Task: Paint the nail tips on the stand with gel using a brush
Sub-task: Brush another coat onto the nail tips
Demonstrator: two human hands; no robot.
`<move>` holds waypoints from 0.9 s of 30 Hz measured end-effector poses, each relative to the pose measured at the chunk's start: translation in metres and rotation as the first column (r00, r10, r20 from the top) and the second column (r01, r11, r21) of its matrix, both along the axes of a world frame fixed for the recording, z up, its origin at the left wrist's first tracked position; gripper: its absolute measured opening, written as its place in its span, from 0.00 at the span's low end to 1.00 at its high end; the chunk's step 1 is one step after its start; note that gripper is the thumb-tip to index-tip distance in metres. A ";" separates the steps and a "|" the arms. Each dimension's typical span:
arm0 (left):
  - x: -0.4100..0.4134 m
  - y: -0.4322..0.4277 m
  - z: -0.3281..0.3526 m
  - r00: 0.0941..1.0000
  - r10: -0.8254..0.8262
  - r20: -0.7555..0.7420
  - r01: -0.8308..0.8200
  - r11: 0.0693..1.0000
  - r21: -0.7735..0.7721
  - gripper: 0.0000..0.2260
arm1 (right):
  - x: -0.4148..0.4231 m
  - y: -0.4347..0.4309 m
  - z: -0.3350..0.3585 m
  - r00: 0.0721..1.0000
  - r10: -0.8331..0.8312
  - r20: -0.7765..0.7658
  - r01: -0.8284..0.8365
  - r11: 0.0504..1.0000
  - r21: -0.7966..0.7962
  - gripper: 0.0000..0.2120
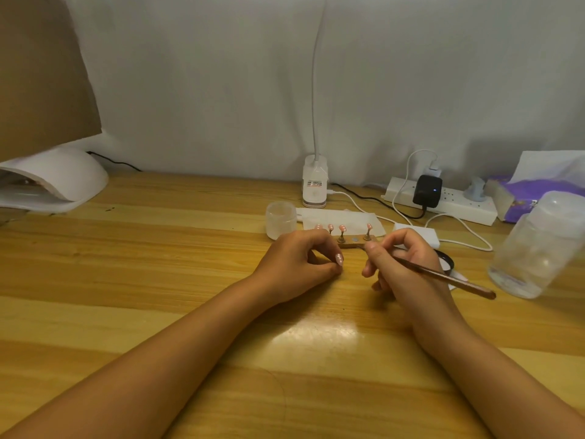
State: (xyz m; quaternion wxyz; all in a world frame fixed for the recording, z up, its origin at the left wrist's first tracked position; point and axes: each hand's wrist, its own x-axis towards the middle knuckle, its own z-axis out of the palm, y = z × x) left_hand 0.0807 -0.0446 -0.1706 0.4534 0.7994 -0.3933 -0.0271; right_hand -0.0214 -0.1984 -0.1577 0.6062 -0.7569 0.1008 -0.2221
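A white domed nail lamp point(60, 182) sits far left on the striped wooden table point(158, 280). The left hand point(297, 264) pinches 1 pink nail tip point(339, 258) between thumb and finger. Just behind stands the brown wooden stand point(356, 240), carrying 4 pink nail tips on pegs. The right hand point(402, 267) grasps a slim brown brush point(443, 275), its front end hidden behind the thumb at the stand's near edge.

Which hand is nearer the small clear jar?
Left. The left hand sits just in front of the jar; the right hand, holding the brush, is farther off to the jar's right.
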 end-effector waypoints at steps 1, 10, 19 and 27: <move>0.000 0.000 0.000 1.000 0.000 0.008 0.000 1.000 0.004 0.04 | 0.000 -0.001 0.000 1.000 0.005 -0.006 -0.006 1.000 -0.005 0.08; 0.000 0.000 -0.001 0.999 0.002 0.048 -0.002 1.000 -0.005 0.04 | -0.001 0.000 -0.002 0.999 0.020 -0.034 -0.022 0.998 -0.054 0.10; 0.002 -0.001 -0.002 0.997 -0.003 0.075 0.005 1.000 -0.018 0.04 | -0.001 0.001 -0.002 0.996 0.045 -0.078 -0.055 0.990 -0.127 0.09; 0.001 -0.001 -0.001 0.997 -0.014 0.077 0.014 1.000 -0.005 0.04 | -0.001 0.002 -0.001 0.991 0.077 -0.106 -0.094 0.982 -0.165 0.05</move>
